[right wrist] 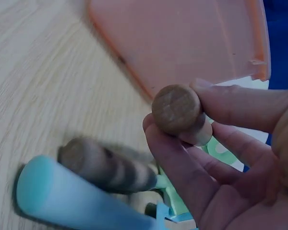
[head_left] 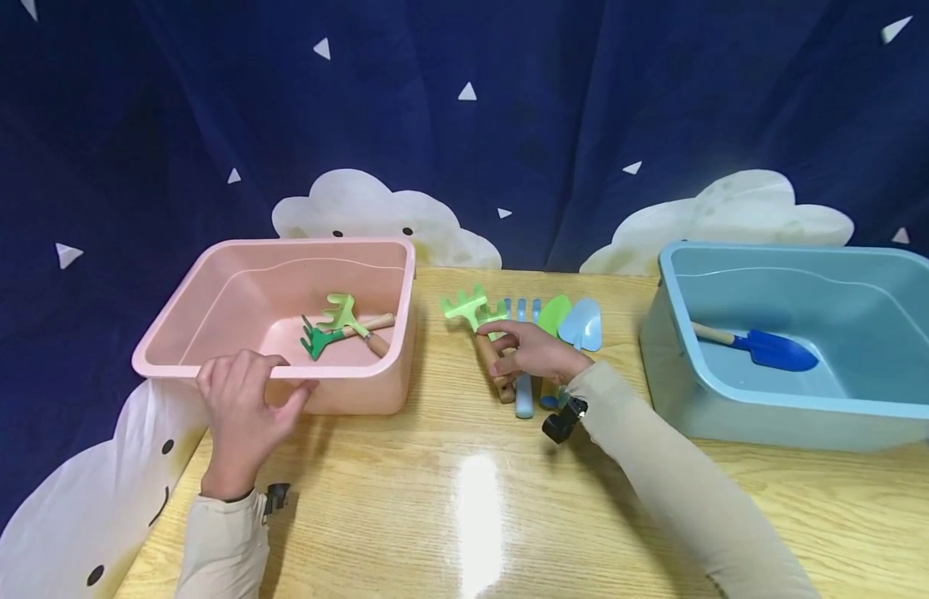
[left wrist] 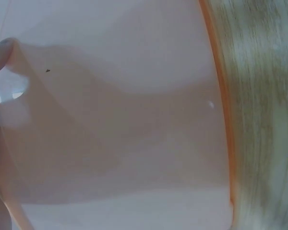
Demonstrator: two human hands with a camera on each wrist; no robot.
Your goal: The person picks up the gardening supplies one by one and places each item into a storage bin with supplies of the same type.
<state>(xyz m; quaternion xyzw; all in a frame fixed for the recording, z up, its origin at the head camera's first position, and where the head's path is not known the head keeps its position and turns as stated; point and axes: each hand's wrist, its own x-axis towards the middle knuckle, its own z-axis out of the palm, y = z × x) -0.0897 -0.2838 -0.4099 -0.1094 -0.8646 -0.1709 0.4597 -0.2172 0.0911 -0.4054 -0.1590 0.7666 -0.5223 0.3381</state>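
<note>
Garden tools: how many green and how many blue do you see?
Green: 4 (light green rake and dark green rake in the pink tub; pale green rake in the right hand; green trowel)
Blue: 3 (blue fork, light blue trowel, dark blue trowel in the blue tub)
Total: 7

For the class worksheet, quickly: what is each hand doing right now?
Left hand: grips the pink tub's near rim.
Right hand: pinches a wooden handle of a light green rake.
</note>
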